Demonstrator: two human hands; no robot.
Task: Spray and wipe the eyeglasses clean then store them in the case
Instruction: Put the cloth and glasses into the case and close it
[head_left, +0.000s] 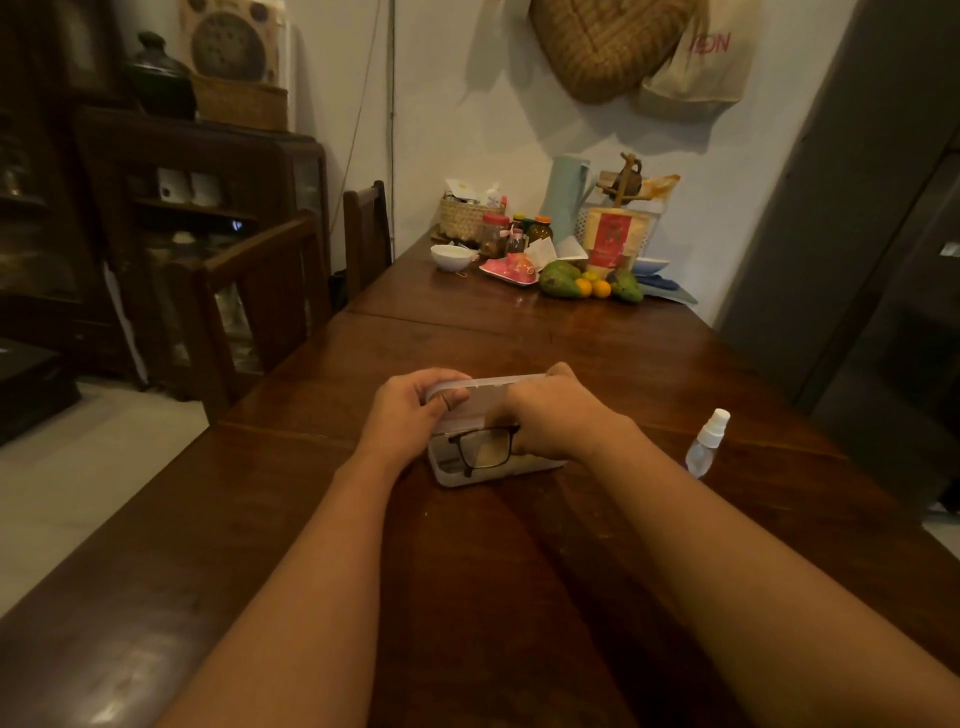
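- Judging by the long wooden worktop (571, 343), we are at the storing step. Spraying and wiping look finished, and what remains is settling the glasses and closing the lid.
- At the far end a woven basket (467, 218) holds packets and papers, with a white bowl (451, 257) just beside it. We cannot see into the bowl.
- Of our two hands, the left hand (410, 410) curls thumb and fingers round the left end of the raised lid of the pale case (485, 389), propping it open.
- Our right hand (556, 415) reaches over the case's right half with fingers curled downward. Whether they pinch the frame or the lid is hidden, so we cannot tell.
- The case's base rests on the worktop and holds the black-framed eyeglasses (483, 449), which stand tilted in it rather than lying flat.
- A small clear spray bottle (704, 447) stands upright to the right, apart from the case and untouched.
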